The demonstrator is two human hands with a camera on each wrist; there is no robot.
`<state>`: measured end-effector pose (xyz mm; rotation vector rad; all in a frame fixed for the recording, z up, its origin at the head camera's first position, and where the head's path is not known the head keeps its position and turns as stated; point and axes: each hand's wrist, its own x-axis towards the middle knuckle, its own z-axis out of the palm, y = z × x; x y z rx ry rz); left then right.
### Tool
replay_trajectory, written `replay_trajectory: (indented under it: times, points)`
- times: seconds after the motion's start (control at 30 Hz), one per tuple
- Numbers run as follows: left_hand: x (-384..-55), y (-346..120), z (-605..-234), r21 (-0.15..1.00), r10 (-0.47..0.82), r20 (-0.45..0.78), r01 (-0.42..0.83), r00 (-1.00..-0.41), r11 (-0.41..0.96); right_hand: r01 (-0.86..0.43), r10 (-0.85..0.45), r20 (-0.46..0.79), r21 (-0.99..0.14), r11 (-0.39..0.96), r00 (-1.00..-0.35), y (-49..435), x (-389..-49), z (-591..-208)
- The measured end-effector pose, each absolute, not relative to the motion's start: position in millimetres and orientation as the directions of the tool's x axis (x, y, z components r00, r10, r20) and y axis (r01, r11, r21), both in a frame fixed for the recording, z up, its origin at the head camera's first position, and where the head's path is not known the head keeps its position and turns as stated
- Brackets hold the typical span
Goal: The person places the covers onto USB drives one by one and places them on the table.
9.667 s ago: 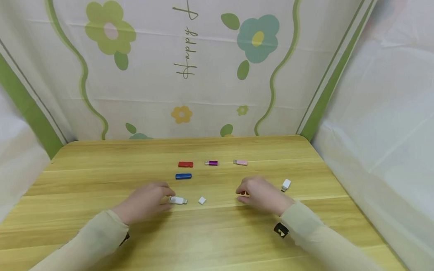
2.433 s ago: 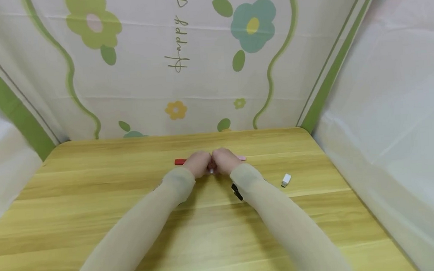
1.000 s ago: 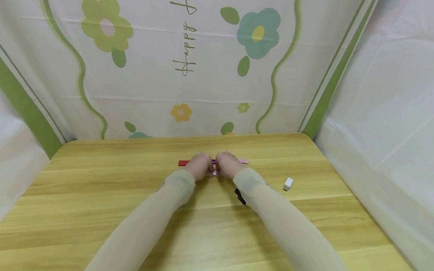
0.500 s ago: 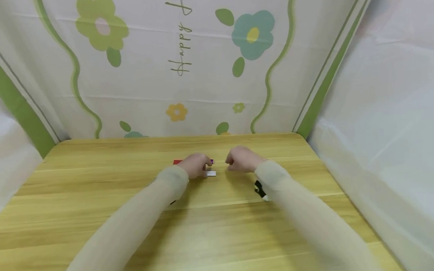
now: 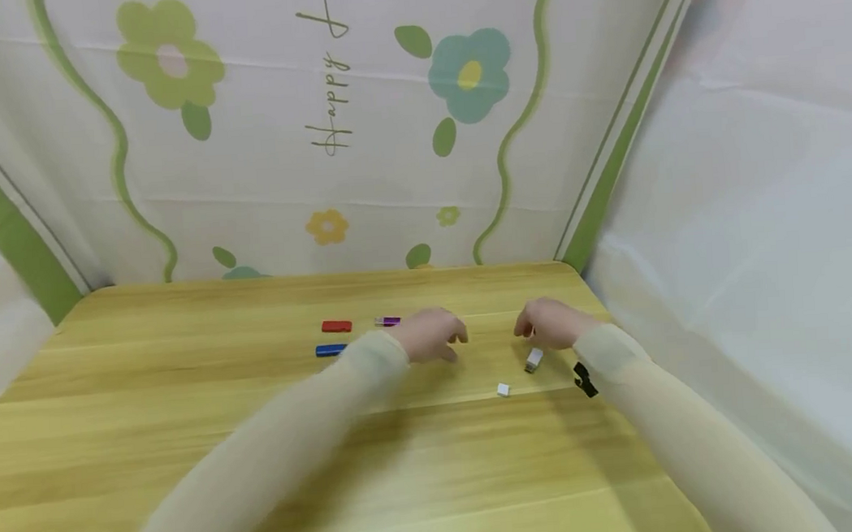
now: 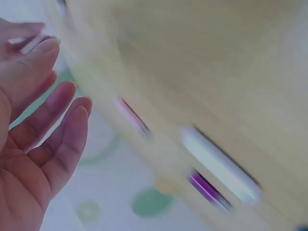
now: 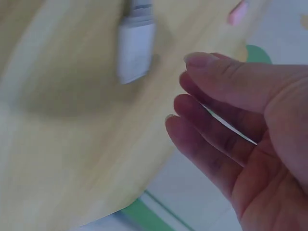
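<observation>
My left hand (image 5: 433, 335) hovers over the table with its fingers loosely bent and nothing in them. To the right, my right hand (image 5: 550, 323) hangs just beyond an uncapped white USB stick (image 5: 533, 360); its bent fingers are apart from the stick and hold nothing. A small white cap (image 5: 503, 390) lies to the left of that stick and nearer to me. The left wrist view shows another white USB stick (image 6: 221, 163), with no connector visible, beside a purple USB stick (image 6: 209, 190); in the head view the left hand and sleeve hide this white one.
A red USB stick (image 5: 337, 326) and a blue one (image 5: 331, 350) lie to the left on the wooden table (image 5: 439, 477). A pink USB stick (image 6: 133, 117) shows blurred in the left wrist view. A flowered curtain (image 5: 257, 146) hangs behind the table.
The hands, earlier together at a white USB stick, have let it go near the purple one and moved right. The red and blue sticks are uncovered again, and the white cap shows fully.
</observation>
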<state>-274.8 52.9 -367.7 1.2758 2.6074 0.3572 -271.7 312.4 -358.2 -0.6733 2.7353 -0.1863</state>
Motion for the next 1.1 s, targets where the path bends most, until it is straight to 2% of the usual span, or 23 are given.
replay_trajectory:
  times: [0.17, 0.37, 0.43, 0.67, 0.83, 1.1]
  points:
    - [-265.8, 83.2, -379.7, 0.323, 0.826, -0.125, 0.765, -0.549, 0.557, -0.440, -0.488, -0.275, -0.219, 0.871, -0.829, 326.6, -263.4, -372.8]
    - [-265.8, 100.7, -409.3, 0.283, 0.849, -0.087, 0.804, -0.521, 0.523, -0.630, -0.653, -0.160, -0.173, 0.757, -0.740, 333.9, -258.8, -385.3]
    - [-264.7, 103.8, -413.8, 0.280, 0.848, -0.082, 0.804, -0.524, 0.524, -0.654, -0.673, -0.134, -0.161, 0.739, -0.727, 334.7, -257.1, -387.5]
    - [-258.3, 112.4, -416.1, 0.291, 0.855, -0.080, 0.809, -0.512, 0.511, -0.651, -0.660, -0.079, -0.111, 0.751, -0.747, 339.2, -249.9, -393.9]
    - [-254.1, 117.2, -418.0, 0.299, 0.855, -0.067, 0.807, -0.514, 0.509, -0.632, -0.641, -0.062, -0.119, 0.766, -0.765, 344.6, -246.8, -401.6]
    - [-245.5, 124.6, -408.6, 0.200, 0.851, -0.071, 0.828, -0.521, 0.524, -0.597, -0.610, -0.067, -0.150, 0.788, -0.789, 351.3, -243.9, -406.9]
